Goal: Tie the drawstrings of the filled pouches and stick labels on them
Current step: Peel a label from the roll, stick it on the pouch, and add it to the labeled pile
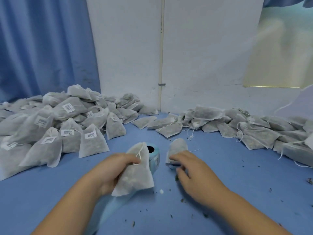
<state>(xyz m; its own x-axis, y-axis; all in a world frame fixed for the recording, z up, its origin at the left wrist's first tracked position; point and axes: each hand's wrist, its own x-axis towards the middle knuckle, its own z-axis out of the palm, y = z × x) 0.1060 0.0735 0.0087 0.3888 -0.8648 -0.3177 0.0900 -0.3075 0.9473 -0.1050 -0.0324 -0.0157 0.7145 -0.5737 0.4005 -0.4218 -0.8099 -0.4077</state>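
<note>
My left hand [115,170] grips a filled white pouch [137,173] by its side, the drawstring end pointing up and away from me. Behind that pouch lies a blue label roll [154,155] with a strip of backing paper [111,206] trailing toward me under my left forearm. My right hand [191,168] hovers with loosely curled fingers over a second pouch [177,148] that lies on the blue table; whether the fingertips touch it is unclear. A heap of labelled pouches [55,126] lies at the left, and a heap of unlabelled pouches [237,126] at the right.
The blue table [220,192] carries scattered dried herb crumbs and a small white scrap [161,191]. A white wall with a vertical pipe [161,56] stands behind, and a blue curtain [42,48] hangs at the left.
</note>
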